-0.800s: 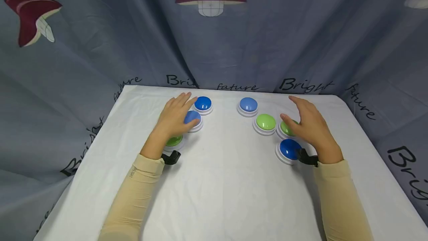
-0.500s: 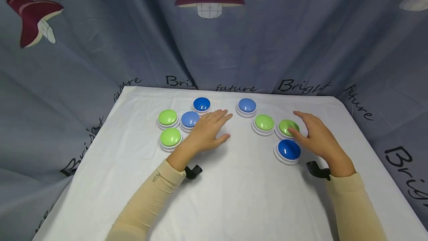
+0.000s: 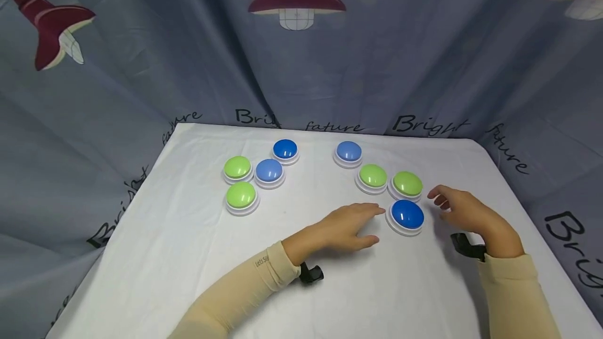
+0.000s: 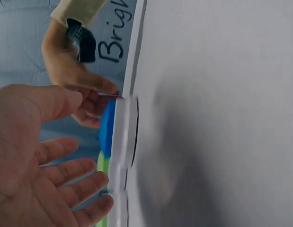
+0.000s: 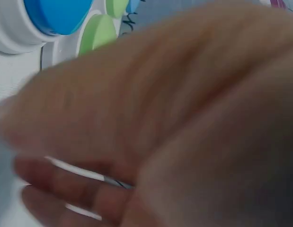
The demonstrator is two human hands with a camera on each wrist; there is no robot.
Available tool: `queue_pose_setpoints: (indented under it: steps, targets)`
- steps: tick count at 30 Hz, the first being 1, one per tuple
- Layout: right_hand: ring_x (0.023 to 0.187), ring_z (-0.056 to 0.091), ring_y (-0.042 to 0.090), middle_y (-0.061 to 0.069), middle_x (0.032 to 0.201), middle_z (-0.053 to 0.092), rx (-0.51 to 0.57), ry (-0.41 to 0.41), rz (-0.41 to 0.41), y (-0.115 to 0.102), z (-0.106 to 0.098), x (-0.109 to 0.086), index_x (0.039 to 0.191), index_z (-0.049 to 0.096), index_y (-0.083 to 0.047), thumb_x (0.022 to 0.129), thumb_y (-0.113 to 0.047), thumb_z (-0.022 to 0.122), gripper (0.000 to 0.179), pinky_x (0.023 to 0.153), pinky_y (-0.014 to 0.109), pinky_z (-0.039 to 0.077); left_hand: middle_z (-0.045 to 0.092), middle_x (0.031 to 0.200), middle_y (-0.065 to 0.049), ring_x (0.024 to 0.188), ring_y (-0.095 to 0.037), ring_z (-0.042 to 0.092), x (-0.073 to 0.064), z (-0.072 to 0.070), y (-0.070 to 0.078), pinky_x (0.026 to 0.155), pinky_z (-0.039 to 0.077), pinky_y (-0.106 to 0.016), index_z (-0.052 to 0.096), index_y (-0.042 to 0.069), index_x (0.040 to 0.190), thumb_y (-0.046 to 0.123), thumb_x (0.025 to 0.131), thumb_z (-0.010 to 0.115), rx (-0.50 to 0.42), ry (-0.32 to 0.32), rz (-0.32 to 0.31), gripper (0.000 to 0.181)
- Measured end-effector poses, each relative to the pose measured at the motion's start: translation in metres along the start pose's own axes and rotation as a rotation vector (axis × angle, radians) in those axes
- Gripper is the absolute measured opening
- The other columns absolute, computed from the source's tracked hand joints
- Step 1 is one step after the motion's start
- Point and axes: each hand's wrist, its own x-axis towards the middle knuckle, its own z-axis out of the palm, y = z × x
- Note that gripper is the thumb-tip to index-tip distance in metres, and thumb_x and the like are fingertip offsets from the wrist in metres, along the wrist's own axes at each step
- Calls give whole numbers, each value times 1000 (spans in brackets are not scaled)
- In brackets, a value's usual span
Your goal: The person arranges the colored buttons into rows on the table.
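Observation:
A dark blue push button [image 3: 408, 214] on a white round base stands at the front of the right-hand cluster. My left hand [image 3: 346, 227] reaches across from the left, fingers extended, fingertips right at its base in the head view; the left wrist view shows the palm and spread fingers [image 4: 82, 187] with nothing held. To the right of that button is my right hand [image 3: 466, 211], its fingers loosely bent and holding nothing. Nearest it are the dark blue button and a green button [image 3: 407, 184]. Another green button [image 3: 373, 176] and a light blue one [image 3: 348, 151] sit farther back.
On the left of the white-covered table [image 3: 282, 307] another cluster holds two green buttons [image 3: 241, 195], a light blue button [image 3: 269, 171] and a dark blue button [image 3: 285, 149]. A grey-blue curtain [image 3: 301, 77] with printed lamps and lettering hangs behind and around the table.
My left hand has swept from the left cluster rightward and nearer to the front edge of the dark blue button. My right hand has drawn back to the right, its fingers bending. The buttons stay put.

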Motion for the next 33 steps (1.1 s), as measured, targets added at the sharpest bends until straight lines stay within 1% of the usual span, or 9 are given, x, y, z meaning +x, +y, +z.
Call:
queue_pose_setpoints:
  steps: [4,7,10,14,16,18,22,28,33]
  targets:
    - [97,59,41,26,108,60,36,-98,56,4,2,-1,125,51,5,75,7,72,54,78,51,57,40,153,3,142,-6,30,15,13,7,114,22,-19,38,12,152,36,98,59,-86,-19,4,63]
    - [91,61,35,22,105,62,38,-132,40,3,5,0,127,51,3,71,2,81,64,76,50,57,43,150,2,138,-5,34,24,21,12,111,24,-16,37,11,151,36,98,59,-112,-26,10,63]
    - [87,61,29,17,101,62,47,-137,5,-1,9,2,129,53,1,68,-4,87,69,74,48,58,45,147,-1,134,-6,39,32,26,17,109,28,-15,38,10,150,36,97,59,-119,-6,0,63]
    - [82,59,24,11,95,62,85,-123,-42,-9,15,5,130,54,1,68,-12,90,74,73,42,58,44,145,-5,130,-8,44,36,29,23,106,33,-16,39,10,150,36,96,60,-137,24,-49,63]
    - [80,58,22,8,91,61,101,-112,-67,-11,19,6,131,53,1,67,-15,91,75,72,39,58,44,145,-6,130,-9,44,37,30,24,106,33,-16,39,9,149,35,96,61,-146,38,-64,63]
    - [79,57,21,6,89,61,106,-99,-82,-12,21,7,131,53,1,67,-16,92,76,71,37,57,44,145,-6,131,-10,44,39,33,23,108,31,-16,38,7,148,33,96,61,-152,57,-57,63]
    - [79,56,21,6,88,61,101,-74,-119,-12,24,8,129,55,2,67,-17,92,75,71,36,56,49,142,-6,130,-11,45,41,35,16,109,28,-16,38,5,147,28,95,62,-174,98,-7,61]
    - [82,58,21,6,95,63,105,-42,-151,-9,26,13,124,59,3,65,-29,93,75,73,35,57,50,144,-10,131,-12,46,40,31,7,108,28,-15,38,3,147,23,95,62,-289,124,41,60]
    - [84,59,20,5,99,65,119,-15,-167,-11,31,16,120,62,1,63,-41,93,78,73,31,57,53,141,-11,129,-11,48,32,25,-2,106,32,-15,38,3,147,21,94,63,-366,165,52,61]
